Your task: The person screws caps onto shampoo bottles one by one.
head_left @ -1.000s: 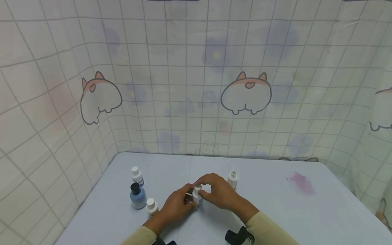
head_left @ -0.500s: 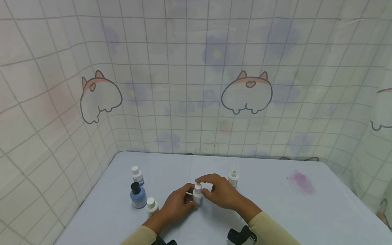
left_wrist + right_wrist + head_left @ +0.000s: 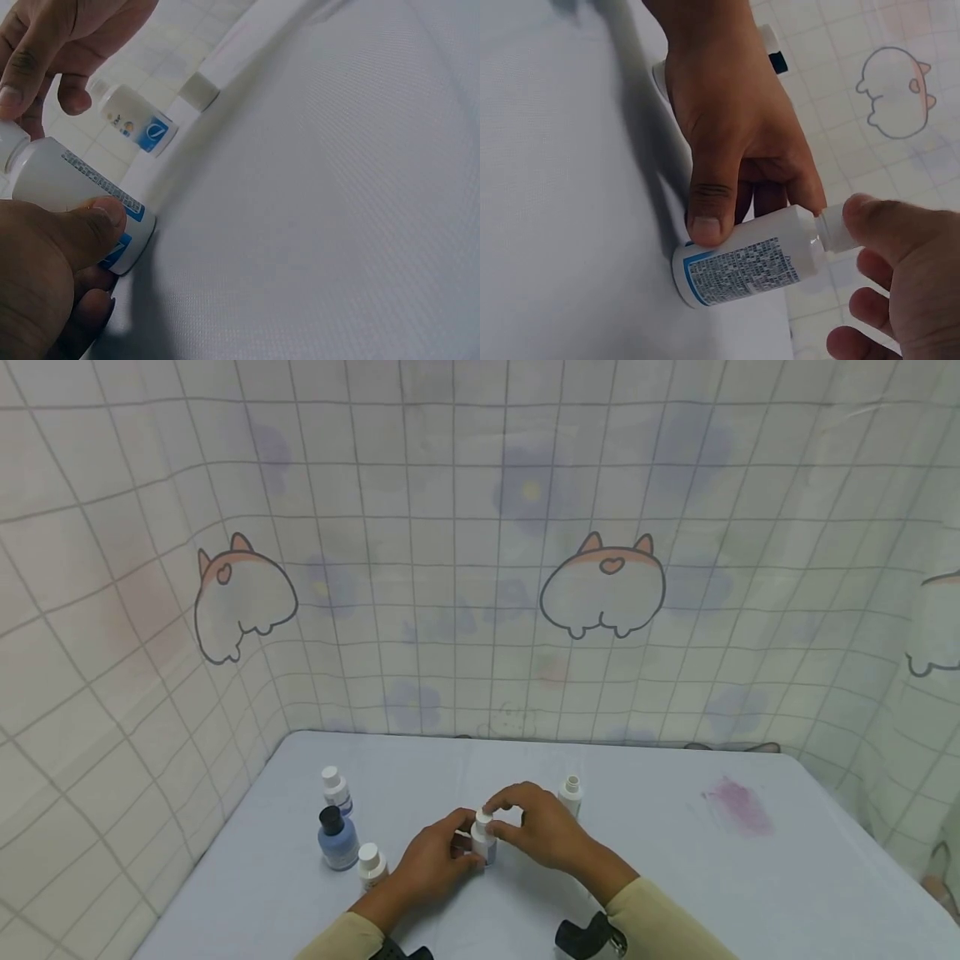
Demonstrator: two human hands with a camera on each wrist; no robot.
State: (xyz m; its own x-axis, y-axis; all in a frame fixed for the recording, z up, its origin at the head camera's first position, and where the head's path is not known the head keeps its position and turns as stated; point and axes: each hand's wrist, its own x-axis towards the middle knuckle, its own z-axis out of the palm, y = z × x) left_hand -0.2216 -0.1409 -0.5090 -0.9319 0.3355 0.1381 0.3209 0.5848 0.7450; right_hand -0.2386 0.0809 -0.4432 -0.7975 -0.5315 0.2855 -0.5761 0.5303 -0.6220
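A small white bottle (image 3: 484, 849) with a blue and white label stands on the table in front of me. My left hand (image 3: 437, 862) grips its body, thumb on the near side, as the left wrist view shows. At the top, my right hand (image 3: 546, 828) pinches the white cap (image 3: 837, 228) between thumb and forefinger; its other fingers hang free beside the bottle. Behind the right hand is another white bottle (image 3: 571, 795) with a bare neck. A loose white cap (image 3: 199, 91) lies by that bottle in the left wrist view.
Left of my left hand stand a white-capped bottle (image 3: 372, 865), a blue bottle (image 3: 338, 842) with a black cap, and another white-capped bottle (image 3: 337, 791). A pink stain (image 3: 739, 807) marks the white table (image 3: 675, 877) on the right. A patterned curtain (image 3: 465, 568) hangs behind.
The right thumb and forefinger stood a little apart around the cap half a second ago and have closed on it again. The left hand and the bottle keep their place.
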